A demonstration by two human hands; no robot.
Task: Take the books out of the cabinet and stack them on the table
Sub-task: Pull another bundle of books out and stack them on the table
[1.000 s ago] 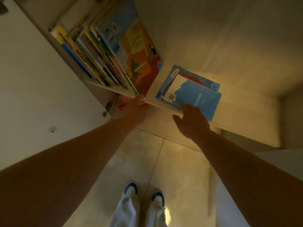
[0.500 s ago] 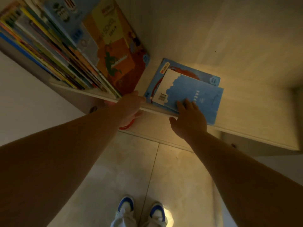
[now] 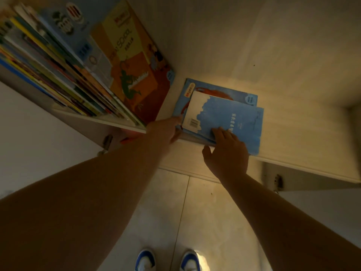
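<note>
The right hand (image 3: 226, 153) rests on the near edge of the blue paperback (image 3: 224, 120), fingers nearly straight and close together on its cover, thumb spread out to the left off the book. This paperback lies flat on a larger blue picture book (image 3: 218, 89) on the cabinet shelf (image 3: 293, 133). The left hand (image 3: 166, 130) touches the left edge of these two with extended fingers, just right of the row of leaning picture books (image 3: 78, 75).

dim, warm yellow cast | brightest patch mid-frame (arms in shadow) | wide-angle bending at edges | slight blur
</note>
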